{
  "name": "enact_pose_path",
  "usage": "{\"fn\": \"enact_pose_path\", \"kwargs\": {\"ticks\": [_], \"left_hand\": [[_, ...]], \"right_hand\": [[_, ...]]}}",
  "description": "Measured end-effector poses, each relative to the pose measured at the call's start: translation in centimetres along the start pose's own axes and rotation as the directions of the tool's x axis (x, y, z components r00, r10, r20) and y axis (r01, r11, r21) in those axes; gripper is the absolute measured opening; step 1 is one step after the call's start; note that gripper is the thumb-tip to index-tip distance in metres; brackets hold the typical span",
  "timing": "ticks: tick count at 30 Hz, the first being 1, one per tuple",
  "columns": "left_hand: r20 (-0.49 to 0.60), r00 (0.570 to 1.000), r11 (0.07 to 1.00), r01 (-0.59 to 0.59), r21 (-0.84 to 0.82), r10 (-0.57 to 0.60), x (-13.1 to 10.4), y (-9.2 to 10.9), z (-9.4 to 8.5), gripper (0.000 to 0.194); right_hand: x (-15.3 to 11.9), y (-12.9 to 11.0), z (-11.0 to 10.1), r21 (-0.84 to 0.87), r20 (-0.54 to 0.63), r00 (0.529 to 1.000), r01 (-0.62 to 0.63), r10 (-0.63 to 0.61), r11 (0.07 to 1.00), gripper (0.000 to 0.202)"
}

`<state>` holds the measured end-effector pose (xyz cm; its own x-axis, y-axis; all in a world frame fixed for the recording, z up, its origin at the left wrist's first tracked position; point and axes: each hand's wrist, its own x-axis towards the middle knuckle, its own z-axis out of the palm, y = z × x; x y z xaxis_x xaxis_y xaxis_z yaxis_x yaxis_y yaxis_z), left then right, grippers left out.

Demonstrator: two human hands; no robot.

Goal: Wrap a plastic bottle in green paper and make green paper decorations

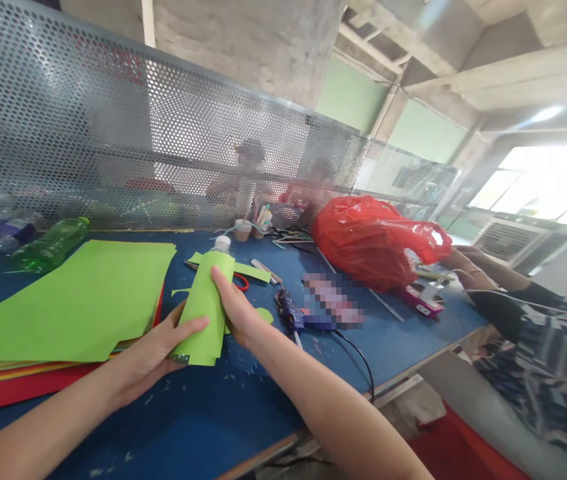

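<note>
A plastic bottle (222,244) with a white cap stands tilted between my hands, a sheet of light green paper (203,310) wrapped around its body. My left hand (173,340) grips the lower left side, thumb lying across the paper. On the upper right side, my right hand (236,303) presses the paper against the bottle; its fingers are partly hidden behind. Just beyond lie red-handled scissors (241,283), mostly covered, and a green paper strip (253,271). A blue glue gun (290,312) rests to the right of my right hand.
Stacked coloured paper (73,307) lies on the left, with a green bottle (53,247) and other bottles behind. A red plastic bag (368,240) and a pink box (422,300) sit on the right, near another person's arm (478,270). A perforated metal screen (188,147) borders the back.
</note>
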<state>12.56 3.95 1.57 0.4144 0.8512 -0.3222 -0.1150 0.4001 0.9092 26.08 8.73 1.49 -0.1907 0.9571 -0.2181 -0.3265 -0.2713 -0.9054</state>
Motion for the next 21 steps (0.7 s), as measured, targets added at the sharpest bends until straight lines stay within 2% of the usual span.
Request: {"fn": "enact_pose_path", "kwargs": {"ticks": [5, 11, 16, 21], "left_hand": [[-0.01, 1.0, 1.0, 0.023, -0.007, -0.023, 0.2, -0.3, -0.7, 0.059], [-0.017, 0.994, 0.987, 0.103, -0.121, -0.106, 0.3, -0.3, -1.2, 0.045], [0.021, 0.992, 0.973, 0.122, -0.197, -0.121, 0.5, -0.1, -1.2, 0.05], [0.066, 0.996, 0.966, 0.081, -0.245, -0.067, 0.5, -0.3, -1.0, 0.062]], "right_hand": [[0.5, -0.3, -0.5, 0.013, 0.053, 0.998, -0.03, 0.029, 0.999, 0.04], [1.5, -0.4, -1.1, 0.009, 0.109, 0.991, -0.078, 0.076, 0.997, 0.044], [1.4, -0.1, -0.8, -0.029, 0.124, 0.985, -0.118, 0.121, 0.993, 0.051], [1.0, 0.1, -0.3, -0.08, 0.04, 0.998, -0.037, 0.04, 0.996, 0.043]]}}
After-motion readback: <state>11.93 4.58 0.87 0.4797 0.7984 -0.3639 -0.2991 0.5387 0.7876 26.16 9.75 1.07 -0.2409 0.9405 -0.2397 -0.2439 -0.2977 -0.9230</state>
